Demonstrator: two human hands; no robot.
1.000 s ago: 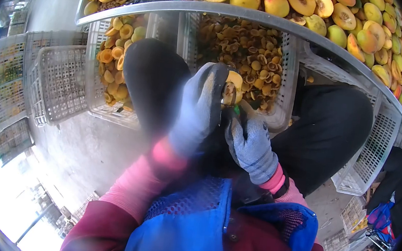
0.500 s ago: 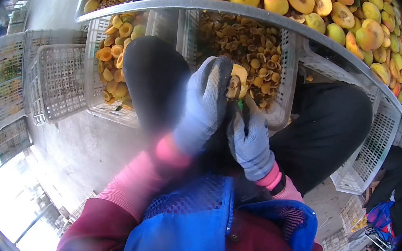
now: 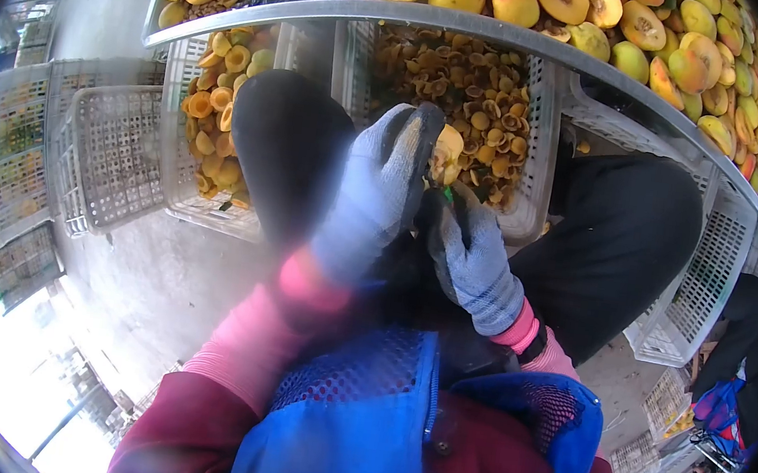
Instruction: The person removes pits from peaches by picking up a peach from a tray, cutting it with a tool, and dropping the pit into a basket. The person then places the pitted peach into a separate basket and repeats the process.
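Observation:
My left hand (image 3: pixel 384 176), in a grey glove with dark fingers, is closed around a yellow peach half (image 3: pixel 447 156). Its pale cut flesh shows past my fingertips. Just below and to the right, my right hand (image 3: pixel 471 252), gloved alike, is closed on a small tool with a green part (image 3: pixel 448 191). Most of that tool is hidden by my fingers, and its tip seems to meet the fruit. Both hands are between my knees, over the near side of a crate (image 3: pixel 540 152) of small brown scooped-out pieces.
A metal-edged table (image 3: pixel 330 9) heaped with whole and halved peaches (image 3: pixel 646 26) runs across the front. Left of my knee stands a crate of hollowed yellow pieces (image 3: pixel 212 138). White crates (image 3: pixel 117 155) stand further left. Another person's dark-clothed leg (image 3: pixel 743 325) shows at far right.
The peach half has turned in my left hand; its brown centre faced up before and pale flesh shows now. My right hand has tilted slightly and stays at the fruit's lower edge.

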